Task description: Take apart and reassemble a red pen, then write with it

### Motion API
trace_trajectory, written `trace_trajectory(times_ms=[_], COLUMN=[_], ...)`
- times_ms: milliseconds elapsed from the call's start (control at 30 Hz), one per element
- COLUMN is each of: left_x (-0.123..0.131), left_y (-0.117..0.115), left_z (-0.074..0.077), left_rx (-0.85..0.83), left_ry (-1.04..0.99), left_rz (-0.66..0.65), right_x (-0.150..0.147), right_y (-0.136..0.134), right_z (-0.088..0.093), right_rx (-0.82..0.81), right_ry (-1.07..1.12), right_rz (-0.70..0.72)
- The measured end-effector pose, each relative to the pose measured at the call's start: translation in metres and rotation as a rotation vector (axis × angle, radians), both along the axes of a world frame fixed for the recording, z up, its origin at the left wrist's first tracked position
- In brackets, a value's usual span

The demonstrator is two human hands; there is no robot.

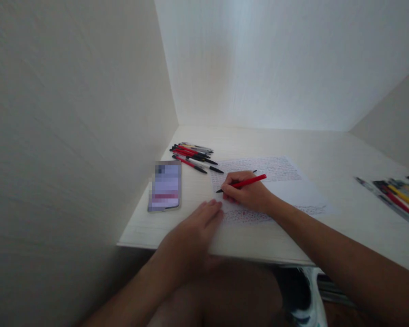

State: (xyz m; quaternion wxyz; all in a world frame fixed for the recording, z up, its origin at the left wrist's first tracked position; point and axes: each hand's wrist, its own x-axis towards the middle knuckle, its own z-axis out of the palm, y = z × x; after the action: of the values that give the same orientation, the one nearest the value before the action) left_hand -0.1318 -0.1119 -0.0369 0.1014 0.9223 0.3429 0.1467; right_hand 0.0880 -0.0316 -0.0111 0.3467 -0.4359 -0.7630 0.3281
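My right hand (248, 194) is closed around a red pen (252, 180), with its black tip pointing left and down at the left part of a sheet of paper (289, 194). Rows of handwriting cover the top and bottom of the sheet, while a band across its middle is blank. My left hand (191, 234) lies flat at the table's front edge, fingertips on the lower left corner of the paper. A small dark tip (255, 171) shows just beyond my right hand; what it belongs to is hidden.
A phone (165, 186) with a lit, blurred screen lies to the left. Behind it sits a pile of red, black and white pens (192, 154). More pens (397, 197) lie at the far right. Pale walls (259, 68) enclose the white table (191, 181).
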Motion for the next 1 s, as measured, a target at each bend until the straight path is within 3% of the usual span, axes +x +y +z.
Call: trace_trajectory(times_ms=[1000], left_x=[-0.0011], left_y=[-0.0027], left_z=[-0.0011], left_rx=[-0.010], left_ry=[-0.042], left_rz=[0.016], right_x=[-0.0003], right_y=[-0.0017], right_z=[0.0043], right_rx=[-0.008], right_ry=[-0.023], right_rz=[-0.024])
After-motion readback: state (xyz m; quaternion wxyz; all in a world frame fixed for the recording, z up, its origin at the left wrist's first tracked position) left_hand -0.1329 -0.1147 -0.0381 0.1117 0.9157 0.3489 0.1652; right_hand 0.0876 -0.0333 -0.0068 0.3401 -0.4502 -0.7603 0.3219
